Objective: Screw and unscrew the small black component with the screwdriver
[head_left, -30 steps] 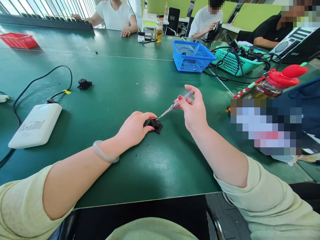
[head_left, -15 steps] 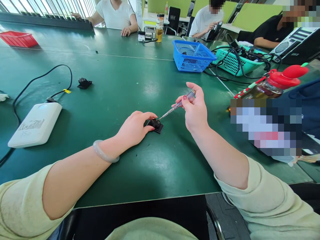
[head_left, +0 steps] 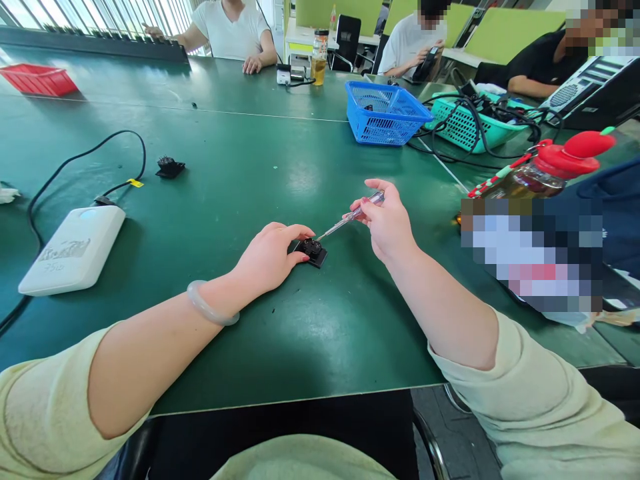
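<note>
On the green table (head_left: 240, 193), my left hand (head_left: 273, 257) grips a small black part (head_left: 313, 251) between thumb and fingers, holding it against the surface. My right hand (head_left: 385, 220) is closed round the clear handle of a screwdriver (head_left: 350, 216). The screwdriver slants down to the left, and its tip meets the top of the black part. Whether the tip sits in a screw is too small to tell. Farther back on the left lies a second black part (head_left: 170, 167), apart from both hands.
A white power bank (head_left: 75, 250) with a black cable lies left. Behind stand a blue basket (head_left: 387, 117), a green basket (head_left: 460, 123) full of cables and a red tray (head_left: 37, 80). A red-lidded bottle (head_left: 540, 177) is right. Three people sit across the table.
My right hand has moved slightly down and left, its index finger lower on the screwdriver's handle end. My left hand and the black part keep their place.
</note>
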Demonstrator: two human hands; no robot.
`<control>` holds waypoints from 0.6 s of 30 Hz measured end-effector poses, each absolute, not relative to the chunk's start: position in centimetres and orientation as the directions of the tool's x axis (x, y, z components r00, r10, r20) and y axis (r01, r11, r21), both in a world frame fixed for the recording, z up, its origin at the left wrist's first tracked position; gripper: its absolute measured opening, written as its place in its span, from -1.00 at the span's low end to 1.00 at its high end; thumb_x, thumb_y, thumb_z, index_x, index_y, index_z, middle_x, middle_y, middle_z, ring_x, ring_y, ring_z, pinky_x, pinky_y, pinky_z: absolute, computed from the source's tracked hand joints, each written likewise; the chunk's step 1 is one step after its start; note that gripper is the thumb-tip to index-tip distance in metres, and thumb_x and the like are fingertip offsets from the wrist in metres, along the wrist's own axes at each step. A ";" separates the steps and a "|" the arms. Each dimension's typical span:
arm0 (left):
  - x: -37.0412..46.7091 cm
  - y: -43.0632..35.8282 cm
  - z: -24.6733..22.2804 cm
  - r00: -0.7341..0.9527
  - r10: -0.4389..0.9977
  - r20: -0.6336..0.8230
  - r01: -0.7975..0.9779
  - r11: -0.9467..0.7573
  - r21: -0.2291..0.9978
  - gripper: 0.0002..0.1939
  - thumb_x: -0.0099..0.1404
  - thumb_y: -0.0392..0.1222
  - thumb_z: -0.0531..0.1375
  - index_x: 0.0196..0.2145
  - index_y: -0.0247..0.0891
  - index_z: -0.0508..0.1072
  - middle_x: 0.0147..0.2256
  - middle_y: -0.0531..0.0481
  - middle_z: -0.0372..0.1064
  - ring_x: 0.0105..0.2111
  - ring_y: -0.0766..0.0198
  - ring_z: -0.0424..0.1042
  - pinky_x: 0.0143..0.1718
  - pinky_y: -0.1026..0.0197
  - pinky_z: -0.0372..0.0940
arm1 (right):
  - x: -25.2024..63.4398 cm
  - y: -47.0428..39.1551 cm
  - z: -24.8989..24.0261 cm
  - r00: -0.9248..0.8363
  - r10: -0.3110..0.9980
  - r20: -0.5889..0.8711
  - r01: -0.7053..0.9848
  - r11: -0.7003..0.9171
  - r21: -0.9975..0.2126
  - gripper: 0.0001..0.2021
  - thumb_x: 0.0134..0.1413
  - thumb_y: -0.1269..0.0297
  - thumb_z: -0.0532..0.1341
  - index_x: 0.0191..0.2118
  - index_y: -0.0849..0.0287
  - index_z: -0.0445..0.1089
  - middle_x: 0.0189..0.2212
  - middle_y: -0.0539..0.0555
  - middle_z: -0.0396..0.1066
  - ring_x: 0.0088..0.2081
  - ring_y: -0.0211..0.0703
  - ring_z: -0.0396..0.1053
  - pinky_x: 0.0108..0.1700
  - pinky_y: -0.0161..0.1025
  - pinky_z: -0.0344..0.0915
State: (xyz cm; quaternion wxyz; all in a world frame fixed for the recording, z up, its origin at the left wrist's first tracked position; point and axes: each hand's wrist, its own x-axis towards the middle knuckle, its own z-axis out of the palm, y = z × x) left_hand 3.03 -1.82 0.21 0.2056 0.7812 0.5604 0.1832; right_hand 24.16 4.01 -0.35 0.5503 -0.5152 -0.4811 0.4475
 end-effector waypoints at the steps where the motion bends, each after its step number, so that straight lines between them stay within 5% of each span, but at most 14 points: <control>1: 3.0 -1.8 0.2 0.303 0.951 0.054 0.801 -0.285 0.526 -0.64 0.34 -0.21 0.22 0.08 -0.12 0.49 -0.01 -0.05 0.49 0.09 0.04 0.35 0.18 -0.05 0.28 | 24.1 4.1 -0.4 0.150 0.987 0.060 0.004 0.060 -0.998 -0.74 0.19 0.48 0.09 -0.07 0.00 0.19 -0.45 -0.15 0.33 -0.38 -0.27 0.47 0.01 -0.04 0.49; 18: 3.0 -1.8 0.3 0.297 0.954 0.037 0.813 -0.273 0.514 -0.57 0.35 -0.17 0.23 0.16 -0.13 0.46 -0.03 -0.09 0.48 0.15 0.03 0.29 0.21 -0.04 0.24 | 24.4 4.3 -1.0 0.125 0.992 0.024 -0.049 0.031 -0.998 -0.71 0.09 0.43 0.17 -0.09 -0.02 0.20 -0.42 -0.14 0.29 -0.35 -0.26 0.46 -0.04 -0.05 0.52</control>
